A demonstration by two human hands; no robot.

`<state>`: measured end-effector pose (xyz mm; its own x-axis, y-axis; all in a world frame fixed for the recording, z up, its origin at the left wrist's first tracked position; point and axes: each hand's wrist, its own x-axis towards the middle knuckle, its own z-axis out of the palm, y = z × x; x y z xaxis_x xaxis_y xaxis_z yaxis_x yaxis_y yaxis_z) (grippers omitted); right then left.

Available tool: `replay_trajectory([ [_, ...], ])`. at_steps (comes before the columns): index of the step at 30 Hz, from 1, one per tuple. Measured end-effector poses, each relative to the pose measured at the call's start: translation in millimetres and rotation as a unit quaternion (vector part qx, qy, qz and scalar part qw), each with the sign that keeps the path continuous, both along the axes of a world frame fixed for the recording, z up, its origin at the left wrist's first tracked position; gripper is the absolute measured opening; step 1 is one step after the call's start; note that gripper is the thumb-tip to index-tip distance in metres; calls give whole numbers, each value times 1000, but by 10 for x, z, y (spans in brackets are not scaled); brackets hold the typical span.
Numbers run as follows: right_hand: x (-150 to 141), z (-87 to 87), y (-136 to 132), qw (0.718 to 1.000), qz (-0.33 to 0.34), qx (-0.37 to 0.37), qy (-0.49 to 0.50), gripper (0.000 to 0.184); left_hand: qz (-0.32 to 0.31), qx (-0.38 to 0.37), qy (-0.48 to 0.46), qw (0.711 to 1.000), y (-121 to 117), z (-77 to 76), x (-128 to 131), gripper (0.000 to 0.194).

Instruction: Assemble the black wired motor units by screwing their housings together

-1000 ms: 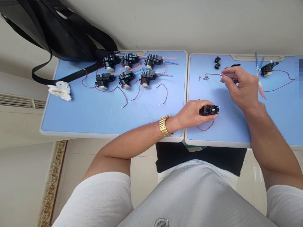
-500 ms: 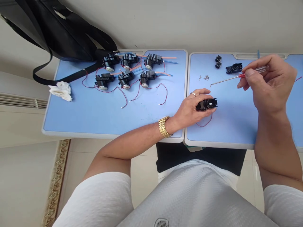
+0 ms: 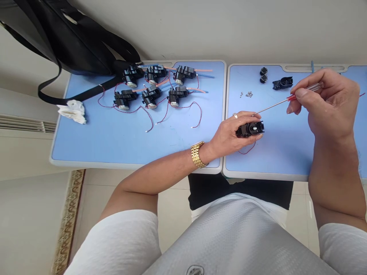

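Blue table [image 3: 275,160] under my hands: my left fingers [image 3: 243,115] wrap a black gearbox housing [image 3: 249,130], bracing it steady, while my right fingers [image 3: 299,91] pinch a red-handled screwdriver [image 3: 275,105], its tip just beside the housing, small screws [image 3: 249,94] behind it.
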<state>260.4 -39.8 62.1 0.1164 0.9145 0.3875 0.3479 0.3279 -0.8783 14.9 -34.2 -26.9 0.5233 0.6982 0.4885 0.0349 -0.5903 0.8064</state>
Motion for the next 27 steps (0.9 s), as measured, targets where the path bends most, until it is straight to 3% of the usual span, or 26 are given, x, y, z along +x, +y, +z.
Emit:
replay_trajectory([
  [7,48,44,-42,1000,20,11,0,21,-10,16,23,1000,-21,-23,-3,37],
  [23,17,111,-106,997,13,-10,-81,16,-23,24,20,999,-20,-31,10,36],
  [27,35,138,-147,990,27,-9,-135,18,-18,18,57,998,-43,-1,5,31],
])
